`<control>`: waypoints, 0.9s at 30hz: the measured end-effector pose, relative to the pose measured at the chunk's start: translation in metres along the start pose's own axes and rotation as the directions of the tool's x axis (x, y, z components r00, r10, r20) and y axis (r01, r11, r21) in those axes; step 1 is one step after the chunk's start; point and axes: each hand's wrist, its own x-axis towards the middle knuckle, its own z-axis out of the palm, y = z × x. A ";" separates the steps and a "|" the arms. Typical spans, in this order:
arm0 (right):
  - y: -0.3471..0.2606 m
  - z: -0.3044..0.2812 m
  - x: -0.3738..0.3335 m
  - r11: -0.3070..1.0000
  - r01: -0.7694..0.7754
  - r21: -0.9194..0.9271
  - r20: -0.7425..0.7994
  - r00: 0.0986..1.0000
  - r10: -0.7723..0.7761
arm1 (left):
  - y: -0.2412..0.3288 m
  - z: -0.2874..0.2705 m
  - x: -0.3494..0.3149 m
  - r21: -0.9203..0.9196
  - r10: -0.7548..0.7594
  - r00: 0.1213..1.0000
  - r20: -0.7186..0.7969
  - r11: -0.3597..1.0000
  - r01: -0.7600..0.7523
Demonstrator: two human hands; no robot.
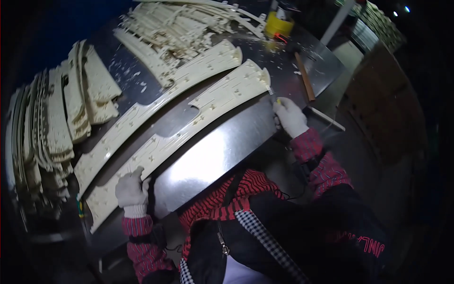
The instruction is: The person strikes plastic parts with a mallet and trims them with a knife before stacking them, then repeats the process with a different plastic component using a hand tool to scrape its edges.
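Observation:
Two long, curved cream plastic panels lie side by side on the metal table (246, 118). My white-gloved left hand (132, 191) grips the edge of the nearer panel (163, 144) close to its lower left end, thumb on top. At that panel's upper right end, my gloved right hand (290, 117) is closed around a small knife-like tool (273, 96) with a grey tip and a bit of yellow. Its tip is beside the panel's end corner; whether they touch, I cannot tell. Just beyond lies the farther panel (137, 118), untouched by either hand.
Stacked cream panels (56, 113) stand along the left side. A heap of cream plastic pieces (165, 28) covers the far part, with pale shavings around. A yellow tape roll (279, 24), a wooden-handled hammer (305, 78) and a pale stick (327, 119) lie right. Beyond stands a brown board (388, 104).

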 end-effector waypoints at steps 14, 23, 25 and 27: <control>-0.018 0.018 -0.014 0.956 0.109 -0.273 0.016 0.994 -0.109 | -0.004 0.004 -0.012 -0.111 -0.027 0.996 -0.087 0.994 0.017; -0.010 0.020 -0.015 0.934 0.153 -0.322 0.006 0.987 -0.159 | -0.003 0.009 -0.014 -0.096 -0.034 0.996 -0.077 0.995 0.027; -0.009 0.021 -0.016 0.926 0.198 -0.322 0.041 0.980 -0.195 | -0.001 0.013 -0.012 -0.122 -0.012 0.996 -0.088 0.993 0.001; -0.019 0.030 -0.022 0.903 0.303 -0.306 0.122 0.953 -0.279 | -0.002 0.011 -0.013 -0.127 -0.011 0.995 -0.094 0.992 -0.001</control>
